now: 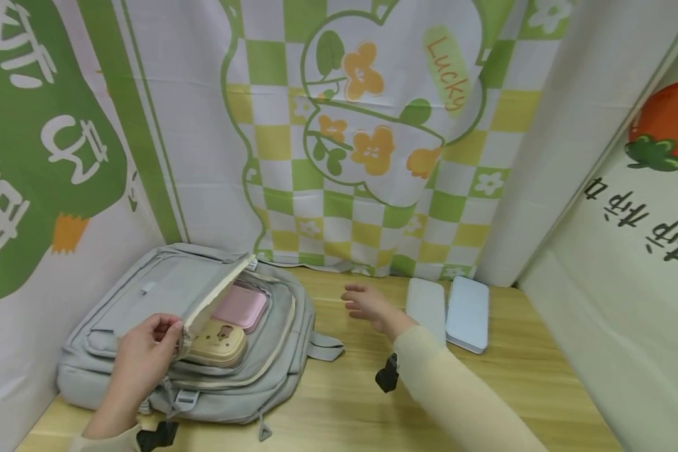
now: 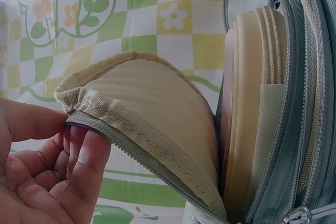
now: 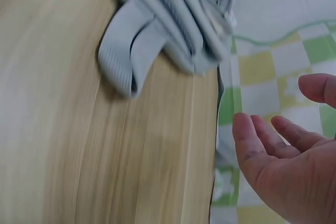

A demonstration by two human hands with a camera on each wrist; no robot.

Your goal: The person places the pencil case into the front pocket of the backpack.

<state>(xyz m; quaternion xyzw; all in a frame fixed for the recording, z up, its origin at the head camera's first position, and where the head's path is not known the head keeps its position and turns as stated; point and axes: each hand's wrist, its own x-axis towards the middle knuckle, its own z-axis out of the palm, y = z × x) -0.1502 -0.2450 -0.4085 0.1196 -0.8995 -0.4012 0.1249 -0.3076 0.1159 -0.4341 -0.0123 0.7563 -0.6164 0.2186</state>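
A grey backpack [image 1: 118, 301] lies on the wooden table [image 1: 350, 402] at the left, its main pocket unzipped. My left hand [image 1: 144, 351] pinches the edge of the pocket flap [image 2: 131, 114] and holds it lifted. Inside lie a pink case [image 1: 242, 307] and a cream case [image 1: 220, 342] with a bear print. My right hand [image 1: 367, 304] hovers open above the table, between the backpack and two flat cases, holding nothing. In the right wrist view its fingers [image 3: 273, 145] are spread near a grey backpack strap [image 3: 126, 61].
A pale grey case [image 1: 426, 304] and a light blue case [image 1: 468, 311] lie side by side at the back right of the table. Printed cloth backdrops [image 1: 373, 125] hang behind and along both sides. A black strap buckle [image 1: 387, 375] sits on my right wrist.
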